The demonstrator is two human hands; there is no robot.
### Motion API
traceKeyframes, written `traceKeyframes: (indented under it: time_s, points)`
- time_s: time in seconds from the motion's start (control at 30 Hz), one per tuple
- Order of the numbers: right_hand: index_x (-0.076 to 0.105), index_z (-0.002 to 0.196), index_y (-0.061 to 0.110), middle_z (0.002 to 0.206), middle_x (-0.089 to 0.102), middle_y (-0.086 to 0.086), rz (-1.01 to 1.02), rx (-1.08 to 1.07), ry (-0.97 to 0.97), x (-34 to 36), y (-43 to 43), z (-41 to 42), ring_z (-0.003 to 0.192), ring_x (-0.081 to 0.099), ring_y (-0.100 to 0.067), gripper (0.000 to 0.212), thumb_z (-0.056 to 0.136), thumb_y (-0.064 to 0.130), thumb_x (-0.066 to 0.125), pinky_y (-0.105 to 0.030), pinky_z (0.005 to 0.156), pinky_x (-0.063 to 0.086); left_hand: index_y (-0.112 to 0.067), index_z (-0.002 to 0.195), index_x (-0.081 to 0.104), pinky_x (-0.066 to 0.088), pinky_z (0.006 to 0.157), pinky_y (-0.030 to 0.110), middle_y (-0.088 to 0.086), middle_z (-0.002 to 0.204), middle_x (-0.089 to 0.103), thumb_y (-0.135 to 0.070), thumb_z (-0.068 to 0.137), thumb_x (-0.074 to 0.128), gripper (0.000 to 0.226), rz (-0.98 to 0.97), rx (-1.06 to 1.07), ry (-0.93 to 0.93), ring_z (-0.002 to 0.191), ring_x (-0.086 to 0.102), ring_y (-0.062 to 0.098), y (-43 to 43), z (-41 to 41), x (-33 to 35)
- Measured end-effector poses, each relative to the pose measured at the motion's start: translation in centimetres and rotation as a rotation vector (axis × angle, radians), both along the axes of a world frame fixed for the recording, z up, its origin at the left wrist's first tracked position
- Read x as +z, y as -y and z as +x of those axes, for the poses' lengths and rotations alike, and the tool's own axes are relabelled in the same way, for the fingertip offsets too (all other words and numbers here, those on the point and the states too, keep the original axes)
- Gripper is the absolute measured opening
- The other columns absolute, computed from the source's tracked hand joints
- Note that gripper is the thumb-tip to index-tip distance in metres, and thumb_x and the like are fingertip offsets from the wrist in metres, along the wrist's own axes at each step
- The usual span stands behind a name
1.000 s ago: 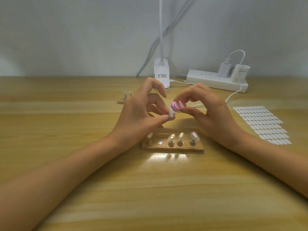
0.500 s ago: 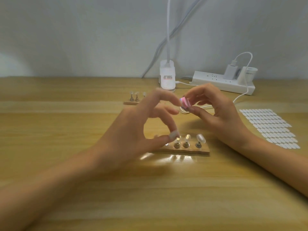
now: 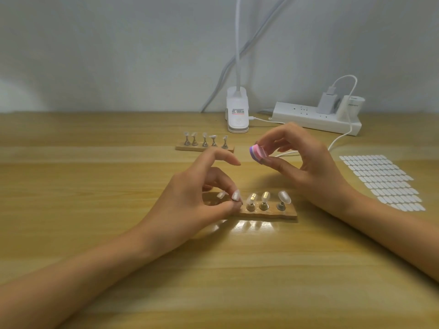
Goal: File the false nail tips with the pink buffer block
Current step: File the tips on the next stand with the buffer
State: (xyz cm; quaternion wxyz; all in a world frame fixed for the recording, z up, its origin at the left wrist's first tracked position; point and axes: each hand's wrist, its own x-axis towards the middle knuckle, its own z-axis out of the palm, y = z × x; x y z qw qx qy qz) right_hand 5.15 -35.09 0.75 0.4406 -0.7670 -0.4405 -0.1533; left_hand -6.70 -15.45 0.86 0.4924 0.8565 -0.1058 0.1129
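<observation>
The right hand (image 3: 306, 167) pinches the pink buffer block (image 3: 257, 153) between thumb and fingertips, up above the table (image 3: 95, 233) and well clear of the tips. The left hand (image 3: 190, 200) pinches one nail tip (image 3: 236, 195) by its little stand at the wooden holder (image 3: 285, 214), just beside three others. I'd steady that stand firmly, then lay the block flat and stroke lightly along the tip's edge without knocking its neighbours.

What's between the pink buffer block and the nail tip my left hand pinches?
Head view: only bare wooden table. The pink striped buffer block in the right hand hangs clear of that translucent nail tip.
</observation>
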Motion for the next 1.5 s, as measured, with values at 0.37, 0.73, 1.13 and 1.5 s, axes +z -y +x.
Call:
traceKeyframes:
  time_s: [0.37,0.73,1.13,1.5]
  points:
    - [0.065,0.106,0.014,0.095,0.070,0.009,0.187,0.013,-0.349,-0.1,0.3,0.9,0.093,0.070,-0.015,0.035,0.084,0.040,0.068,-0.035,0.088,0.057,-0.033,0.127,0.049,0.046,0.090,0.011,-0.014,0.089,0.073,-0.013,0.083,0.081,0.058,0.134,-0.062,0.064,0.097,0.067,0.003,1.3,1.2,0.3]
    - [0.066,0.104,0.014,0.095,0.070,0.007,0.210,0.019,-0.394,0.0,0.3,1.0,0.090,0.069,-0.011,0.031,0.084,0.037,0.069,-0.029,0.084,0.056,-0.029,0.130,0.048,0.054,0.090,0.029,-0.014,0.089,0.067,-0.013,0.086,0.075,0.054,0.299,-0.066,0.534,0.091,0.070,0.005,1.1,0.0,2.5]
    - [0.072,0.102,0.016,0.101,0.066,0.004,0.023,0.011,-0.165,-0.1,0.3,0.6,0.096,0.066,-0.017,0.023,0.086,0.033,0.068,-0.034,0.081,0.056,-0.024,0.126,0.054,0.056,0.056,0.026,0.001,0.075,0.076,0.002,0.077,0.084,0.063,-0.225,0.037,-0.034,0.072,0.075,0.014,-0.8,6.5,0.4]
    - [0.074,0.102,0.019,0.100,0.069,0.001,-0.020,-0.001,-0.038,0.0,0.2,0.2,0.096,0.062,-0.017,0.014,0.091,0.027,0.070,-0.033,0.078,0.052,-0.017,0.114,0.055,0.053,0.073,0.014,-0.002,0.079,0.078,-0.003,0.077,0.085,0.049,-0.140,0.059,0.111,0.081,0.075,0.009,-0.3,6.1,-0.2]
